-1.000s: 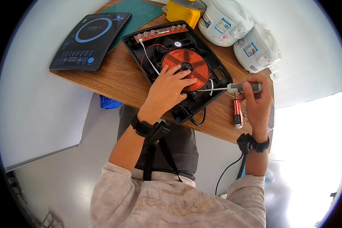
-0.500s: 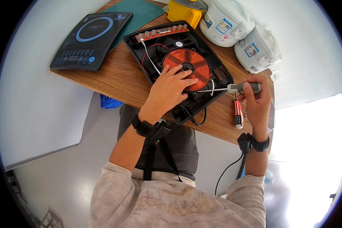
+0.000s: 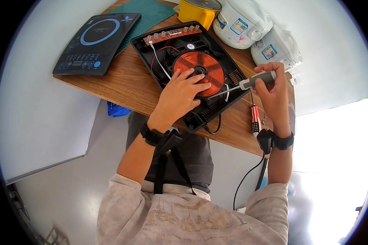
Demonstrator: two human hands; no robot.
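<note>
An opened induction cooker base (image 3: 223, 51) lies on the wooden table, with a round copper coil (image 3: 214, 69) in its middle. My left hand (image 3: 179, 93) rests on the coil's near left part, fingers spread. In my right hand (image 3: 275, 92) is a grey-handled screwdriver (image 3: 261, 79), gripped by the handle. Its shaft slants down to the left, and the tip meets the coil's near edge beside my left fingers. What the tip touches is too small to make out. A red indicator board (image 3: 167, 36) with a white cable sits along the base's far side.
A second screwdriver (image 3: 255, 118) with a red-and-white handle lies near my right wrist, beside small screws (image 3: 264, 119). At the left is a black cooktop panel (image 3: 100, 34), partly over a green cutting mat (image 3: 153, 14). Behind stand a yellow pot (image 3: 191, 14) and two white rice cookers (image 3: 242, 26).
My right hand has risen slightly and tilted the screwdriver, so its handle now sits higher and the shaft is steeper. My left hand stays on the coil.
</note>
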